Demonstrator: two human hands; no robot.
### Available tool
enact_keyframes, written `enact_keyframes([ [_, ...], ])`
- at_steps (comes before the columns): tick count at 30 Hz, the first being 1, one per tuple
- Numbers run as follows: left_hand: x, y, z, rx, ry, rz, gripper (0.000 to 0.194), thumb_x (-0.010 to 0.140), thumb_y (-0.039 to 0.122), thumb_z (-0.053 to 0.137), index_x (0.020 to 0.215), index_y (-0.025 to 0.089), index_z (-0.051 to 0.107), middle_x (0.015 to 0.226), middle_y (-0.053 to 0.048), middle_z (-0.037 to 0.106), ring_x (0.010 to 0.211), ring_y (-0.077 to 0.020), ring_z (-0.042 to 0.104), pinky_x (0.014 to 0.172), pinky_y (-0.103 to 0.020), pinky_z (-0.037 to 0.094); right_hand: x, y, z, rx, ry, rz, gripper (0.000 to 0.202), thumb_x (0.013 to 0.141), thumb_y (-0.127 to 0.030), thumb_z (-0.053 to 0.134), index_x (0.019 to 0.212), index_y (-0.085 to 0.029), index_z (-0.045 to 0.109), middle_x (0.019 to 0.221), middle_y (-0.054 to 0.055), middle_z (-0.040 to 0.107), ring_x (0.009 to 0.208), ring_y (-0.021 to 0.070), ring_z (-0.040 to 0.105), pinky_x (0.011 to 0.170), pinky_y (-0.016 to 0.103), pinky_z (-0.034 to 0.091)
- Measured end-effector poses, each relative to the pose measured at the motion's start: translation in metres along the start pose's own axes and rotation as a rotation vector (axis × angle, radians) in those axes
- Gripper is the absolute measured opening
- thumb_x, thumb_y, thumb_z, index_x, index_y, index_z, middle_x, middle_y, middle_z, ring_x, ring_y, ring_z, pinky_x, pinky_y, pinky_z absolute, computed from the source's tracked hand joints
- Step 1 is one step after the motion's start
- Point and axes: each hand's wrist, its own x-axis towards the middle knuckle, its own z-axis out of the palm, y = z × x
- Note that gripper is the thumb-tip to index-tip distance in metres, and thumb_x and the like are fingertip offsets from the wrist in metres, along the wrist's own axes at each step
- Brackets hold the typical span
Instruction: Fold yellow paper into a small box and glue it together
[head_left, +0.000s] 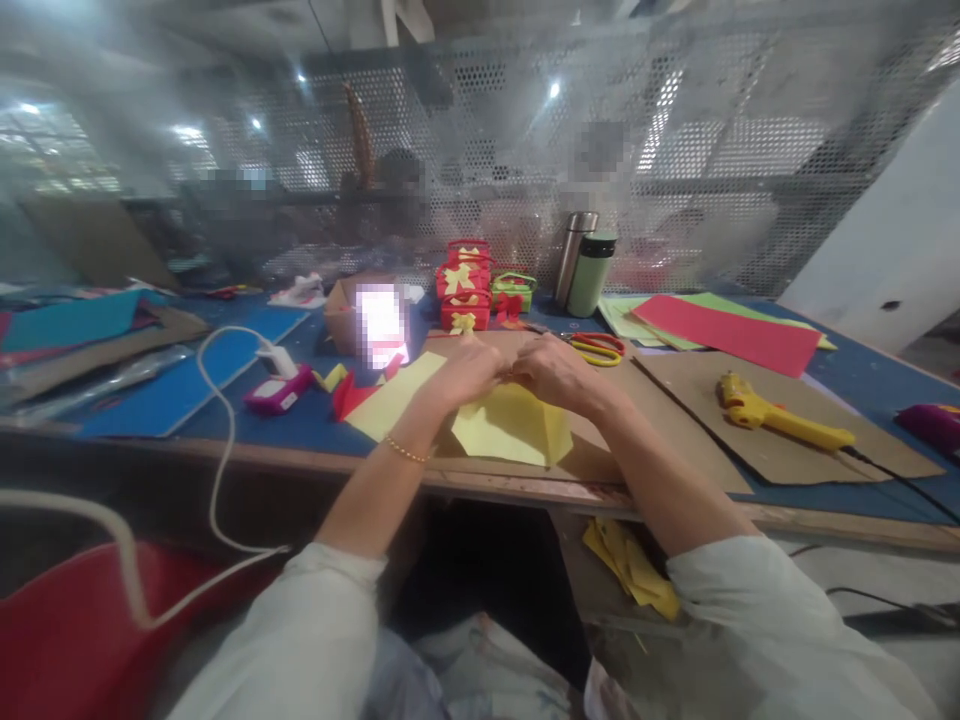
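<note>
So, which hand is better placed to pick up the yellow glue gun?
Probably the right hand: the glue gun lies on that side, farther from the left hand. Both seem busy with yellow paper, though.

Yellow scissor handle (606,358) with red beside it; pale yellow paper (501,425) under the hands; plain red boxes (465,272) with cream-yellow bows (459,277); lime green box (513,292) with a red bow (510,306); solid yellow glue gun (784,415); sage green flask (592,275), black at its lid

Two hands (474,368), two flasks (591,280), one glue gun (795,418)
</note>
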Motion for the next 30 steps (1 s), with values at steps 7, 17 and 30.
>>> enact_keyframes([
  [7,0.004,-0.002,0.003,0.036,-0.022,0.001,0.023,0.09,0.011,0.058,0.075,0.016,0.076,0.066,-0.008,0.068,0.07,-0.0206,0.06,0.089,-0.041,0.042,0.0,0.001,0.003,-0.001,-0.018,0.025,0.021,0.087,-0.015,0.06,0.074,-0.012,0.076,0.071,0.011,0.071,0.064,0.0165,0.057,0.064,0.029,0.03],
  [17,0.005,-0.008,0.002,-0.032,-0.052,0.002,0.026,0.087,0.011,0.058,0.064,0.016,0.069,0.063,-0.004,0.065,0.063,-0.0161,0.051,0.093,-0.041,0.038,-0.009,0.005,-0.01,-0.06,-0.143,0.16,0.017,0.087,-0.017,0.064,0.077,-0.014,0.077,0.078,0.011,0.076,0.071,0.0181,0.064,0.066,0.028,0.036],
  [30,0.009,0.004,-0.002,-0.051,-0.023,0.029,0.028,0.092,0.019,0.06,0.068,0.017,0.073,0.061,-0.004,0.065,0.059,-0.0155,0.051,0.079,-0.036,0.037,-0.004,0.003,-0.004,0.01,-0.062,0.075,0.022,0.086,-0.01,0.059,0.073,-0.012,0.076,0.073,0.011,0.072,0.066,0.0162,0.057,0.065,0.029,0.033],
])
